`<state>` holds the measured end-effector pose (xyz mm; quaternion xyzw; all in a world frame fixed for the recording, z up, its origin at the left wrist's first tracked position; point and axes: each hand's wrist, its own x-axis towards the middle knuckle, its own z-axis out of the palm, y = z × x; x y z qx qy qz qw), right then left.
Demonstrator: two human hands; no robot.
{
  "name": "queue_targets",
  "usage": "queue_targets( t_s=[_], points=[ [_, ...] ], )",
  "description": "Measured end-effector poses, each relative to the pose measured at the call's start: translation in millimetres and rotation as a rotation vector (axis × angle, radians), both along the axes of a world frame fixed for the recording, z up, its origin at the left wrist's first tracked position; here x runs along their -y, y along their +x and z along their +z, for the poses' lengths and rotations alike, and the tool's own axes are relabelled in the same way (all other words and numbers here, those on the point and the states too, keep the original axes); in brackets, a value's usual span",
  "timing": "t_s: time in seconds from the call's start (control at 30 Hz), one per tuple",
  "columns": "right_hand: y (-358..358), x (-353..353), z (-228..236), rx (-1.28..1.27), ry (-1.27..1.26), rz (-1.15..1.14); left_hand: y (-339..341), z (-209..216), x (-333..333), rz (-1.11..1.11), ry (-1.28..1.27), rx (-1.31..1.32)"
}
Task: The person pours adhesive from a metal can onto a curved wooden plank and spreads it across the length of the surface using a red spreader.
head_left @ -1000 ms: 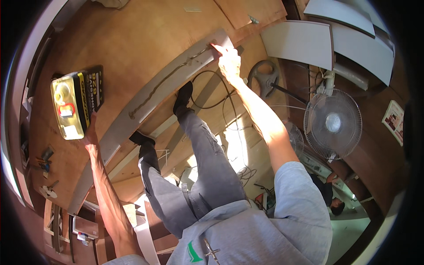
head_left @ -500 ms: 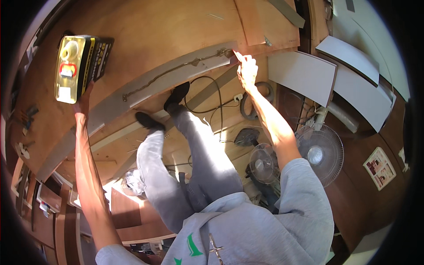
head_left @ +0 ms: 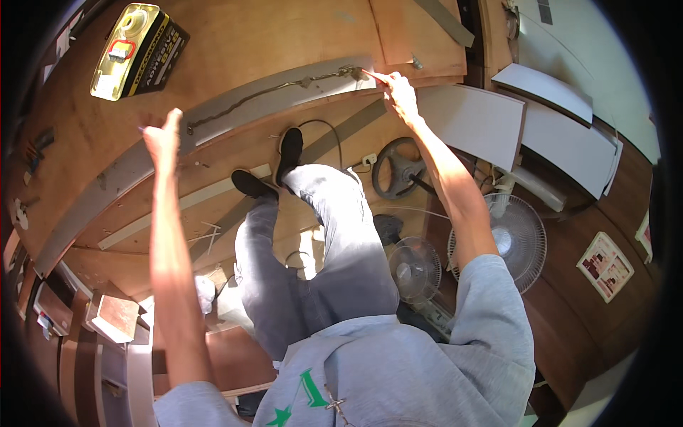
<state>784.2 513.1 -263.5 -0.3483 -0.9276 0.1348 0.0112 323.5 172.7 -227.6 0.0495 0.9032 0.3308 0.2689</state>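
Note:
Fingers closed in a pinch, my right hand (head_left: 401, 96) holds a small thin reddish piece (head_left: 373, 75), its kind too small to make out. Its tip is at the right end of a brown glue line (head_left: 270, 91). That line runs along a long curved grey strip (head_left: 235, 88) lying on the wooden board. My left hand (head_left: 165, 142) is over the strip's left part, thumb and finger apart, with nothing seen in it. Beyond this hand, apart from it, a yellow-and-black rectangular glue can (head_left: 146, 53) stands upright on the board, its round spout on top.
The wooden board (head_left: 270, 32) stretches across the far side. White curved panels (head_left: 473, 128) lie at the right. Near my legs are two fans (head_left: 501, 238), a dark wheel-like ring (head_left: 398, 167) and a cable (head_left: 334, 139). Small tools (head_left: 39, 146) rest at the far left.
My left hand has let go of the glue can, which now stands farther back on the board, and has drawn back toward me. My right hand remains at the glue line's right end.

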Motion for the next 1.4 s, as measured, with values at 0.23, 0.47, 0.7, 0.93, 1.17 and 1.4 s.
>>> queue_targets(
  t_s=[0.23,0.47,0.7,0.93,1.17,1.4],
  points=[
    [31.4,-28.3,14.6,0.055,-0.029,0.058,304.6,-8.7,-43.6,0.190,0.387,0.771],
    [40.3,-67.1,26.4,0.046,-0.137,0.170,440.8,-56.3,-184.0,0.676,0.781,1.158],
    [24.6,-77.1,7.5,0.094,-0.116,0.457,468.4,-103.3,-273.0,1.084,0.737,0.877],
    [25.4,-95.8,29.8,0.056,0.011,0.563,460.2,-95.6,-298.3,1.130,0.924,0.927],
    [8.4,-117.1,78.3,0.189,0.041,0.723,464.5,-93.1,-304.1,1.163,0.967,0.795],
    [-72.9,-92.2,70.2,0.181,0.043,1.090,456.1,-83.9,-276.4,1.196,1.101,0.851]
  ],
)
